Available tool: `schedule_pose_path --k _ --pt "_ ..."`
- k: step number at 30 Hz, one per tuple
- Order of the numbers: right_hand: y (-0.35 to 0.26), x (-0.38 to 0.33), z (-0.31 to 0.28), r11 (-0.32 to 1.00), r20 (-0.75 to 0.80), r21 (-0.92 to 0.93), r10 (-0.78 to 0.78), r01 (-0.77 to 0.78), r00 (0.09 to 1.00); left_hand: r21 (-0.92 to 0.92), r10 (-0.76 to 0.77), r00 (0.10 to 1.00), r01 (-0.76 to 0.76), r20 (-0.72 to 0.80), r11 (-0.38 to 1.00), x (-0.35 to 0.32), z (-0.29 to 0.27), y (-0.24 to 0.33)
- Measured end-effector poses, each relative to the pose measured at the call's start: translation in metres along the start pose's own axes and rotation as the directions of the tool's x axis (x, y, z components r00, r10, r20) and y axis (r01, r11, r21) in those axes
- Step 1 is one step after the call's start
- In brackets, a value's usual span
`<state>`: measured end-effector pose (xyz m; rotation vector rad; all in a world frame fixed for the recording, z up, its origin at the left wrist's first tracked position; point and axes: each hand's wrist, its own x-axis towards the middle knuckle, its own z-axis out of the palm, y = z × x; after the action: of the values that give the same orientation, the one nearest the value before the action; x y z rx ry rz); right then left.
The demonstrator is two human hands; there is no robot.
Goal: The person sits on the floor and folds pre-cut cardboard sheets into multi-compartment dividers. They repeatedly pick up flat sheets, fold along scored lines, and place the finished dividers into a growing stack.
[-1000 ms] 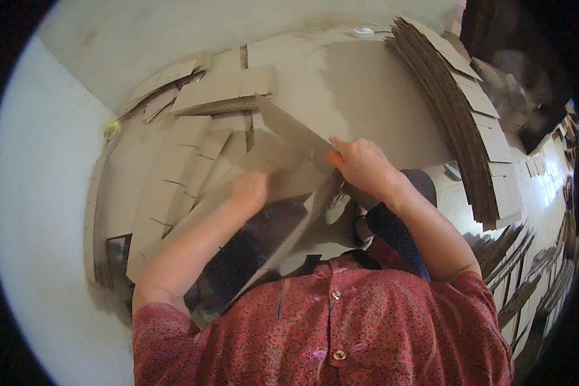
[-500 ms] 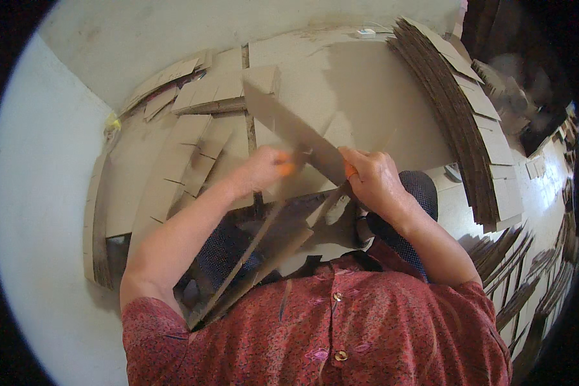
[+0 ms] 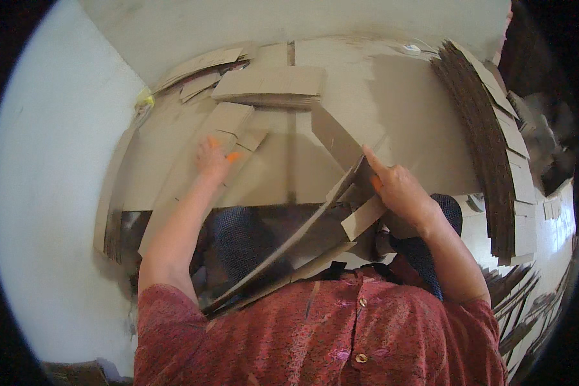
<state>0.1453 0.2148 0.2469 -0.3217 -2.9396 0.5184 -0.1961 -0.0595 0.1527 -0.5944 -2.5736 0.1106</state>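
**Right hand [image 3: 402, 193] clenched on crossed cardboard pieces [image 3: 336, 136], left hand [image 3: 215, 162] out among the slotted strips [image 3: 228, 121]!**

And there it was, from where I stood: a job that looked only partway through! Several pieces met at the right hand, a flat panel jutting up and away, a long strip [image 3: 312, 222] slanting down toward the red shirt [image 3: 328, 334], a short flap [image 3: 362, 220] poking out below. Crossed, yes, but not squared up, by my judgement; whether the slots were fully seated I couldn't tell.

Plenty was left lying flat, too! A neat stack [image 3: 270, 82] sat at the back of the table [image 3: 424, 128], and a long fanned pile [image 3: 518, 167] ran along the right end. Those looked unjoined to me.

Now the fingers! The right ones were closed around the pieces where they met, index finger stretched along the cardboard, an orange cover on the thumb. A firm hold, and it kept the bundle over the table's near edge, above the lap. The left ones were splayed wide, two orange covers showing, laid over the slotted strips on the table's left side. Nothing looked grasped there; blur hid just how firmly the fingertips touched.
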Motion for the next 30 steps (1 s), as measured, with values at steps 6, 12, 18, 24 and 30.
schedule_pose_path --k 6,12,18,24,30 --pt "0.003 0.009 0.008 0.995 0.032 -0.099 0.02 -0.016 0.999 -0.143 -0.016 0.865 0.101 0.501 0.985 0.025 -0.013 -0.02" --pt "0.013 -0.001 0.014 0.999 -0.044 -0.039 -0.005 0.004 0.999 -0.268 0.114 0.94 -0.025 0.321 0.963 0.023 -0.022 -0.039" --pt "0.005 -0.012 0.007 0.977 -0.207 0.011 -0.205 0.212 0.957 -0.391 0.195 0.927 -0.059 0.319 0.919 0.038 -0.058 -0.015" --pt "-0.002 -0.012 -0.007 0.967 -0.259 0.054 -0.228 0.249 0.939 -0.757 0.466 0.78 0.015 0.418 0.653 0.009 -0.141 0.088" --pt "0.02 -0.016 0.002 0.997 -0.085 -0.008 -0.074 0.074 0.994 -0.835 0.612 0.638 0.091 0.467 0.543 0.0 -0.166 0.134"
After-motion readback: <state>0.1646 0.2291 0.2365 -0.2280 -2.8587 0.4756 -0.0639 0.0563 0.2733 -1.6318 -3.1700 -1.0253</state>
